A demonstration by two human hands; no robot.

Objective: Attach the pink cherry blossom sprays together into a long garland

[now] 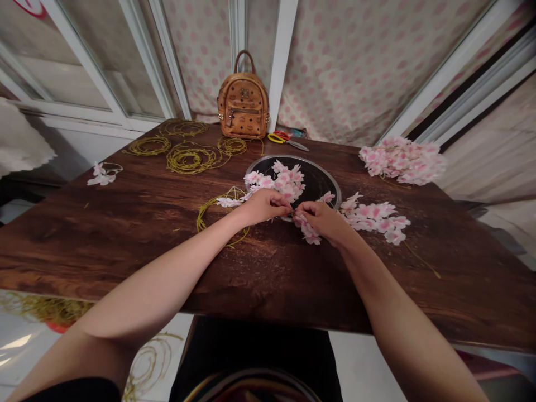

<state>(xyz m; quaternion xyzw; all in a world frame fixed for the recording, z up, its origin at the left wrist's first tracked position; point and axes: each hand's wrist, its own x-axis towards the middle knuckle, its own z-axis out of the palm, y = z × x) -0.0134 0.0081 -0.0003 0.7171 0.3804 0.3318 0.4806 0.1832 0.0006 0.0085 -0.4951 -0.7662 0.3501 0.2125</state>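
Observation:
Over the front of the round black disc (322,177), my left hand (268,205) and my right hand (318,216) meet, fingertips almost touching. Both are pinched on a garland of pink artificial flowers (288,181); the exact spot they grip is too small to make out. Blossoms hang below my right hand, and more pink flowers (377,218) spread to its right, with a thin stem end on the table. Beside my left wrist lies a loop of yellow-green vine (201,218), partly under the forearm, with a few pale blossoms (229,201) near it.
Several coils of yellow-green vine (190,159) lie at the back left of the wooden table (138,223). A brown backpack (243,106) stands at the back, beside scissors (288,140). A flower bunch (404,161) sits at right, a small sprig (101,174) at far left.

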